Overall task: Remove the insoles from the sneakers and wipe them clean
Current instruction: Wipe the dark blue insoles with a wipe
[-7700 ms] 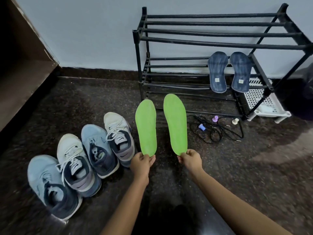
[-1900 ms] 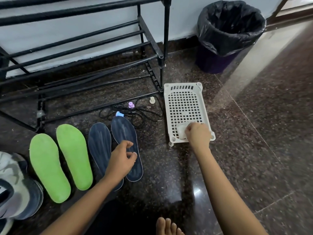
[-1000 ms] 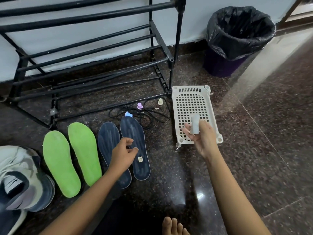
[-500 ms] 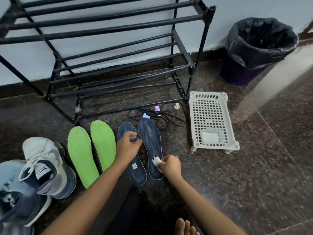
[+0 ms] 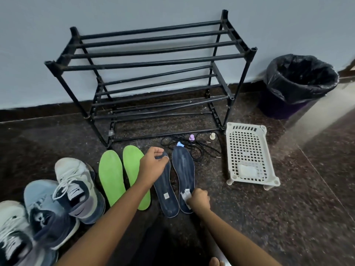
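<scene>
Two green insoles (image 5: 111,177) (image 5: 134,169) and two dark blue insoles lie side by side on the dark floor in front of the rack. My left hand (image 5: 152,164) pinches the toe end of the left blue insole (image 5: 165,196). My right hand (image 5: 198,200) grips a small white wipe (image 5: 185,194) pressed on the heel end of the right blue insole (image 5: 183,169). Several sneakers (image 5: 75,191) stand in a row at the lower left.
A black tube shoe rack (image 5: 153,77) stands against the wall. A white perforated tray (image 5: 249,156) with a white pad on it sits on the floor at the right. A bin with a black liner (image 5: 297,83) stands beyond it. Black cords (image 5: 192,148) lie under the rack.
My right hand took a white wipe from the tray and brought it down onto the right blue insole's heel. My left hand moved up to the left blue insole's toe.
</scene>
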The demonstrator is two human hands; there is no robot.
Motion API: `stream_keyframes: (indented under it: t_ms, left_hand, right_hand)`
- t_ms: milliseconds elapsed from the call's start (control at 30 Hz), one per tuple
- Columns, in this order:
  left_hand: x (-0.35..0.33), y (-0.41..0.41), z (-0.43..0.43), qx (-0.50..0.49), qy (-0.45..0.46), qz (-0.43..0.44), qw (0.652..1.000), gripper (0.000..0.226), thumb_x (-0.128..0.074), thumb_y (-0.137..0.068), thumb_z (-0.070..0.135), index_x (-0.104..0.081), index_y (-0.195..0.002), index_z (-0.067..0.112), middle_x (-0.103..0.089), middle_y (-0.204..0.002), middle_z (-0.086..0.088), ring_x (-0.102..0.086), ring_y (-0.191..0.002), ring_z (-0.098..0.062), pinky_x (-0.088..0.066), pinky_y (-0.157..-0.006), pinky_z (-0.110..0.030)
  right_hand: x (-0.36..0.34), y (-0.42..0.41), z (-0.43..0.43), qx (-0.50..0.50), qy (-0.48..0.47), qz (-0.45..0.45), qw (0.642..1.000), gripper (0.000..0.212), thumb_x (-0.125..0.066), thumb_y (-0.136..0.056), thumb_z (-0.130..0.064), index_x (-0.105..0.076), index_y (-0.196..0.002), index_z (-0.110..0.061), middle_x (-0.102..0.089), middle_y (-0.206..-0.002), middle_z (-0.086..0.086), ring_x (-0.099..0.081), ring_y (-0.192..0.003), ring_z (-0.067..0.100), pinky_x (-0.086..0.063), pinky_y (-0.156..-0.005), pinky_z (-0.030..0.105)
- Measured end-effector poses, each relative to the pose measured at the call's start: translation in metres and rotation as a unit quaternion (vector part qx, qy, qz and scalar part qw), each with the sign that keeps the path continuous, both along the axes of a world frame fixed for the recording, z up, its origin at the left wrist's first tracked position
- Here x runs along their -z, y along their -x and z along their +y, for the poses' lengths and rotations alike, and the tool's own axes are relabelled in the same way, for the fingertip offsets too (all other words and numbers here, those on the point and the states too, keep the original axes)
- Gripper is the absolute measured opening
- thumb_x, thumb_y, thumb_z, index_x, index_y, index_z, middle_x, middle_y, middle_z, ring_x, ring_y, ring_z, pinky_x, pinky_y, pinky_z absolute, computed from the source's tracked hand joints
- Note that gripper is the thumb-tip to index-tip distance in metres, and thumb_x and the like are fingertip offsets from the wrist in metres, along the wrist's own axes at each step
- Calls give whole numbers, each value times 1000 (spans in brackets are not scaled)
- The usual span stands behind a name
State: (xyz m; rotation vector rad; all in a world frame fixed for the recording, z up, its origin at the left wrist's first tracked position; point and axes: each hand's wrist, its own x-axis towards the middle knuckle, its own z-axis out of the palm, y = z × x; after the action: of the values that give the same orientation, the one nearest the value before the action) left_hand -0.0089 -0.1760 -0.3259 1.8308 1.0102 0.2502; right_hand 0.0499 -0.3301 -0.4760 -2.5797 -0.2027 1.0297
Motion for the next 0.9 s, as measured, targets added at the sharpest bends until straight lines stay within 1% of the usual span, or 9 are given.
stream_keyframes:
  t_ms: [67, 133, 200, 300, 400, 533, 733, 833, 900]
  left_hand:
    - [-1, 3, -1, 7, -2, 3, 1000, 30, -65, -92, 17, -58, -120, 11, -59, -114, 1, -56, -98, -10, -45, -87, -25]
    - [-2, 7, 1, 9, -2, 4, 1000, 29, -64, -92, 16, -58, -120, 11, -58, -114, 2, -55, -98, -9, -42, -85, -23]
    - [-5, 9, 4, 6, 0, 4, 1000, 28, -63, -92, 17, -58, -119, 11, -58, -113, 2, -55, -100, -10, -43, -84, -24]
    - [-7, 12, 10, -7, 28, 4, 1000, 23, -64, -92, 19, -60, -114, 16, -60, -113, 3, -59, -104, -16, -52, -90, -35]
    - [-16, 14, 12, -15, 59, -1, 998, 19, -63, -92, 20, -60, -110, 18, -62, -112, 0, -62, -104, -20, -53, -93, -43]
    - [-48, 14, 10, -38, 109, -32, 993, 8, -55, -98, 25, -60, -99, 18, -64, -105, -4, -63, -93, -15, -56, -89, -37]
    - [-134, 8, 6, -71, 268, -119, 953, 47, -34, -104, 48, -59, -116, 10, -64, -116, -6, -63, -100, -18, -53, -82, -29]
    - [-190, 10, -1, -31, 377, -190, 906, 69, -21, -100, 61, -61, -116, 6, -70, -108, -10, -66, -96, -22, -54, -78, -32]
    - [-223, 12, -6, 1, 443, -241, 863, 84, -14, -96, 69, -64, -119, 5, -71, -111, -17, -67, -101, -29, -53, -83, -39]
  right_hand:
    - [2, 5, 2, 31, -26, -5, 999, 35, -61, -85, -30, -59, -112, -8, -57, -117, 15, -57, -106, 30, -48, -88, 33]
    - [-2, 5, 1, 76, -78, 7, 994, 27, -68, -79, -33, -64, -91, -9, -66, -99, 11, -63, -90, 26, -51, -77, 29]
    - [-12, 2, -3, 129, -141, 8, 982, 15, -72, -75, -20, -60, -74, -11, -67, -86, 9, -62, -75, 19, -51, -66, 23]
    - [-41, -1, -7, 127, -229, -12, 965, 12, -71, -72, -5, -59, -72, -5, -62, -71, 1, -55, -64, 11, -39, -49, 9]
    - [-82, -2, -8, 122, -308, -35, 943, 11, -72, -72, -5, -61, -72, -3, -61, -67, -4, -54, -59, 7, -41, -50, 12]
    - [-145, -6, -2, 99, -393, -82, 910, 19, -74, -71, -6, -60, -64, -15, -62, -63, -7, -52, -56, 0, -41, -55, 16]
    - [-263, -15, 17, 47, -516, -126, 846, 25, -76, -72, -1, -63, -64, -21, -64, -64, -8, -56, -62, 5, -44, -61, 22]
    - [-322, -9, 21, 28, -574, -97, 813, 25, -75, -75, 0, -60, -65, -16, -61, -59, -8, -53, -53, 7, -44, -50, 22]
    - [-353, -6, 23, 12, -594, -97, 798, 24, -75, -75, 0, -60, -65, -15, -60, -61, -7, -54, -58, 8, -44, -55, 21]
